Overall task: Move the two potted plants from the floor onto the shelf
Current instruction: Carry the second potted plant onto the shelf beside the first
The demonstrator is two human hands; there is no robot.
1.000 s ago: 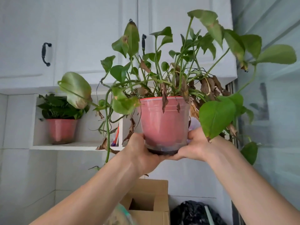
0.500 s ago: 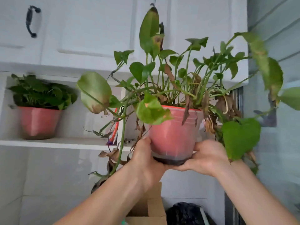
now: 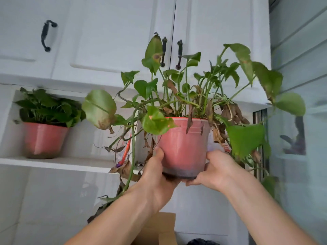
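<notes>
Red pot [image 3: 184, 147]: you grip it near its base, left hand [image 3: 155, 175] and right hand [image 3: 215, 168] closed on opposite sides.
Change: raised closer to shelf [image 3: 58, 163] height.
Other pot [image 3: 43, 139]: already shelved.
Meaning: final placement remains.

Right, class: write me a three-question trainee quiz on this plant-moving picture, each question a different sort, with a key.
1. True or false: one potted plant already stands on the shelf.
2. Multiple choice: the held pot is gripped by A) the left hand only, B) the right hand only, C) both hands.
3. Fill the gap: the held pot's colour is ____.

Key: 1 true; 2 C; 3 red.
</notes>
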